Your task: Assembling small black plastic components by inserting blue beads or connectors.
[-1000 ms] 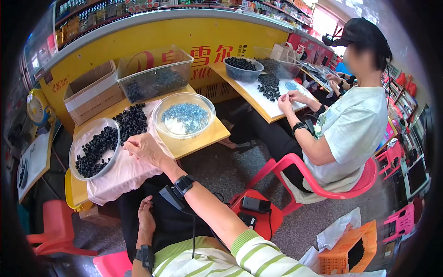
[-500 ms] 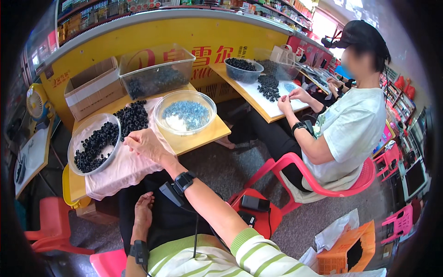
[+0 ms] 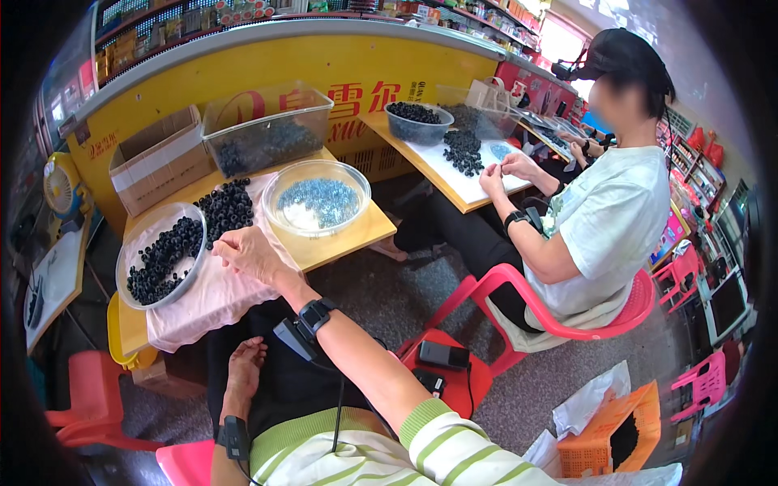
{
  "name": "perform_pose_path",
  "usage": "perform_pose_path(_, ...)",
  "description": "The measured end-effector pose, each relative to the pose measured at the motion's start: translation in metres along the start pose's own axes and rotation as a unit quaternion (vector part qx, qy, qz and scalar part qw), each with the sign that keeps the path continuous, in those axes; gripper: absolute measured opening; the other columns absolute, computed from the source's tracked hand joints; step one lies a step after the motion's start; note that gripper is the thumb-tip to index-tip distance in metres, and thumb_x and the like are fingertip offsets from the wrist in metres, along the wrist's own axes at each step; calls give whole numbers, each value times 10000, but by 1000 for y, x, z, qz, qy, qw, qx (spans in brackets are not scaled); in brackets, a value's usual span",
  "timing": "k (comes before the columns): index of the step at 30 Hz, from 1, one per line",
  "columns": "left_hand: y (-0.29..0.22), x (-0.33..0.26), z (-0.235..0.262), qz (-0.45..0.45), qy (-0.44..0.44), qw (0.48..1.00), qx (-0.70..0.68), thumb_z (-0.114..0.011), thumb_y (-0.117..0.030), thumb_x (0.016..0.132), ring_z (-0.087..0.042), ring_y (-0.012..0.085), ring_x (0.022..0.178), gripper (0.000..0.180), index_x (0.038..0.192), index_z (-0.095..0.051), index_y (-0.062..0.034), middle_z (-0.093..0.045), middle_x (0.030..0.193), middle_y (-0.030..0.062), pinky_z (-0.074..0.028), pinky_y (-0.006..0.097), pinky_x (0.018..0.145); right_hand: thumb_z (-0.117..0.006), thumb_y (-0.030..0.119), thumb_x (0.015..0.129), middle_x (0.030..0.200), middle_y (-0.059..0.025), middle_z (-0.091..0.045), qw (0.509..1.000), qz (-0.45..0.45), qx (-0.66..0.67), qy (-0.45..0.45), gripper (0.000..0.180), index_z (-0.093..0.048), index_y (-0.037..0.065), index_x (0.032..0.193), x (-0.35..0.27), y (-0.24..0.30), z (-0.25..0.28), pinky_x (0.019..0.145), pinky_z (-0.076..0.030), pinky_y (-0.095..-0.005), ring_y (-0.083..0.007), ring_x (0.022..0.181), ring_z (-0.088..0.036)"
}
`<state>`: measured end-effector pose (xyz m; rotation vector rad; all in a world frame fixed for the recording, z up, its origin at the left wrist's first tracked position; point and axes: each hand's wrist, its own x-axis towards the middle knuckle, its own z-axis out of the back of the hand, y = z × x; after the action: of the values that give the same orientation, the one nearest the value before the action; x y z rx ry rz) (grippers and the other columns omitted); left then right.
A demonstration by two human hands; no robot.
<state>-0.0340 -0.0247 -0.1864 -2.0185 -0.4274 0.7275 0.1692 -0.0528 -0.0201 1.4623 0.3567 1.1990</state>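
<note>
My right hand (image 3: 258, 261) reaches over the pink cloth (image 3: 212, 304), its thumb and fingertips pressed together beside the rim of a clear round bowl (image 3: 194, 279) of small black ring-shaped parts. Whatever is in that pinch, if anything, is too small to make out. A heap of the same black parts (image 3: 227, 204) lies on the cloth just beyond the hand. To its right, a clear tub (image 3: 279, 225) holds small light-blue translucent pieces. Low over my dark lap rests my left hand (image 3: 243, 374), its fingers curled in; their contents are hidden.
Behind the bowls stand a cardboard box (image 3: 158, 174) and a clear bin (image 3: 267, 121) with more black parts. A co-worker (image 3: 608, 211) sits at right, handling small pieces at another table. A red stool (image 3: 466, 381) with devices and an orange basket (image 3: 596, 454) stand near my right side.
The whole view has shifted slightly. My right hand stays pinched beside the bowl, and my left hand remains over my lap with little visible change.
</note>
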Motion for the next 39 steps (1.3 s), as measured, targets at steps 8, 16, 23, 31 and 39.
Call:
perform_pose_path(8,-2,1,4,4,4,1000,0,-565,-70,918,-578,103,764,132,1002,-666,-67,-663,878,18,-436,228,718,-583,236,890,580,-96,-633,1000,-2,4,1,327,-668,-40,735,0,1,-2,467,-480,-269,-130,477,-603)
perform_pose_path(16,-5,-3,-2,13,-1,1000,8,-575,-64,907,-583,110,763,129,1005,-659,-60,-660,872,31,-442,232,723,-585,232,891,597,-106,-639,1000,-1,3,2,329,-659,-46,731,0,-2,0,469,-490,-273,-135,492,-613)
perform_pose_path(23,-1,2,10,3,2,997,82,-549,-53,864,-591,143,698,155,985,-640,-16,-646,825,55,-472,259,657,-598,224,882,633,-69,-644,999,-32,12,23,273,-693,-21,807,2,-2,-4,481,-476,-244,-99,503,-582)
perform_pose_path(31,-26,-19,3,-90,106,871,470,-553,-84,777,-567,131,581,147,761,-640,33,-601,650,75,-456,269,550,-594,222,883,640,-72,-648,999,-35,22,29,271,-697,-17,807,3,1,-13,487,-480,-240,-103,516,-592)
perform_pose_path(39,-61,-52,-21,145,317,873,341,-634,-197,836,-557,59,668,184,790,-699,-31,-622,692,-13,-439,203,670,-593,213,886,620,-75,-639,1000,-25,3,11,277,-669,-27,771,-2,1,-3,491,-490,-251,-109,520,-605)
